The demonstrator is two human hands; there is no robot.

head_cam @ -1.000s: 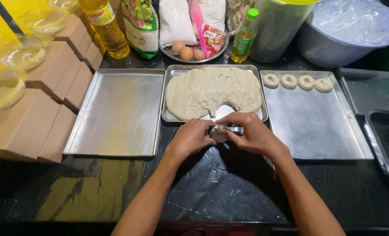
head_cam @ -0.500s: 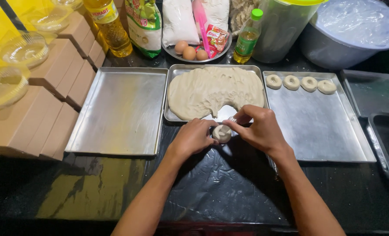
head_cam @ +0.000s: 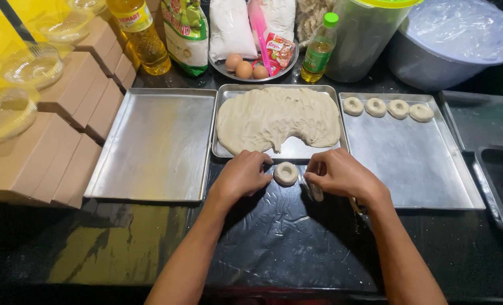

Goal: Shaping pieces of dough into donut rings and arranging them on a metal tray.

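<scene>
A raw dough ring lies on the black plastic sheet just in front of the middle tray. My left hand rests beside it, curled fingertips at its left edge, holding nothing. My right hand sits to its right, pinched on a small pale round cutter that is mostly hidden under the thumb. The middle tray holds a flat sheet of dough with a bite cut out of its near edge. Several finished dough rings line the back of the right tray.
A bare metal tray lies at left, next to brown cardboard boxes and glass bowls. Along the back stand an oil bottle, a plate of eggs, a green bottle, a plastic jug and a covered basin. Dark trays sit at far right.
Both hands were pressed together over the cutter at the dough's edge. They have come apart and moved toward me, leaving a cut ring on the black sheet between them.
</scene>
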